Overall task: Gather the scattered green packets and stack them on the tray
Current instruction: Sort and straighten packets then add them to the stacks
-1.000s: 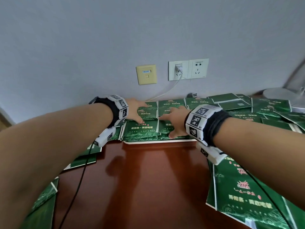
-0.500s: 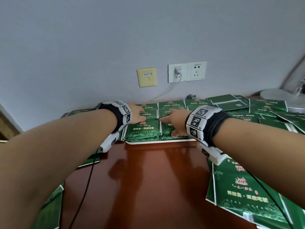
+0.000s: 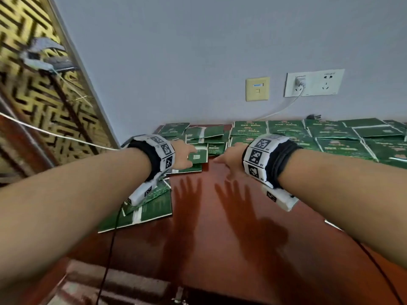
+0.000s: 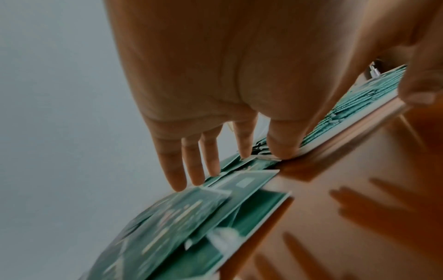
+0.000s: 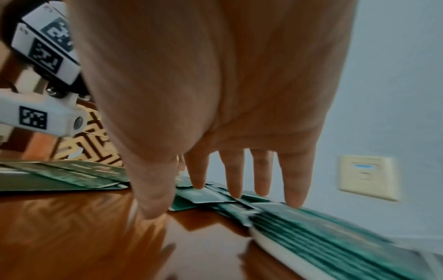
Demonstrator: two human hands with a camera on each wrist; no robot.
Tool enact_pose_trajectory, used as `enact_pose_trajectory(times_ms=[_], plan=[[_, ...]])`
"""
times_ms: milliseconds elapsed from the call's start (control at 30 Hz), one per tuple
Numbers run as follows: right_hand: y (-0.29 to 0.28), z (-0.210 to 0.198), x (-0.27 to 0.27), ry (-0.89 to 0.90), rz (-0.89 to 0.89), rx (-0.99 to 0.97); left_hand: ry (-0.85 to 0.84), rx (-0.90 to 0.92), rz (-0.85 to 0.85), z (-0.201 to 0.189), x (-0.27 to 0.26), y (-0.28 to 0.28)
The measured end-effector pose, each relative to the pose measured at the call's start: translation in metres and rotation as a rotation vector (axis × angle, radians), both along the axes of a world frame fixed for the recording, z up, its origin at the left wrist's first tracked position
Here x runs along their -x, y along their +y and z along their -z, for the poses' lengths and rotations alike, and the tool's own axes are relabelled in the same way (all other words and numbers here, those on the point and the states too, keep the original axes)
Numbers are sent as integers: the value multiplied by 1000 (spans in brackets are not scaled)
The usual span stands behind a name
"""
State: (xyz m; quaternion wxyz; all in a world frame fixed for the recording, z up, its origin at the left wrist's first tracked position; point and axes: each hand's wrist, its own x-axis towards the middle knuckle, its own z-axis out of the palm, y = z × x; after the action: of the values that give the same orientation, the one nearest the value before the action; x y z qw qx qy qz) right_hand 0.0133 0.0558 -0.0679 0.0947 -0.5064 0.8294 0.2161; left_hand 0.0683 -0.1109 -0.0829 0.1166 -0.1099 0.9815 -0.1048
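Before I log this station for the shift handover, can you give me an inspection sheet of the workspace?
Surface: glossy reddish wooden table, bare in the middle, showing reflections of both hands.
Job's things: green packets packed on a white tray at right; loose green packets scattered at left and along the wall.
Clutter: nothing seen.
Hands: left hand with straight fingers over the loose packets; right hand open, fingers spread beside the tray.
Cables: black wire from the left wrist; white cable plugged into the wall socket.
Surroundings: grey wall, beige wall plate, patterned gold panel at left.
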Motion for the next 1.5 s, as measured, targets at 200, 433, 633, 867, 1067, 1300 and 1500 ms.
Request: enact_pose_trajectory(times_ms=[200,433,633,867,1067,1300,1500], plan=[[-48,18,-69,-15,-187,66,-37,27,-174,-8,-92,-33],[-70,30,-114,-28,-376,83,-154,-93,-275,28,-147,-45],[-65,35,-111,-67,-319,96,-117,-97,-294,35,-153,-48],[-68,48,-101,-107,-241,41,-113,-91,-237,38,-152,-43],[-35,47,-98,-119,-270,44,-166,-53,-168,38,-146,-26],[0,50,-89,-130,-248,102,-190,-44,-107,36,-138,-1],[38,41,-67,-164,-121,142,-181,-46,16,38,-116,40]])
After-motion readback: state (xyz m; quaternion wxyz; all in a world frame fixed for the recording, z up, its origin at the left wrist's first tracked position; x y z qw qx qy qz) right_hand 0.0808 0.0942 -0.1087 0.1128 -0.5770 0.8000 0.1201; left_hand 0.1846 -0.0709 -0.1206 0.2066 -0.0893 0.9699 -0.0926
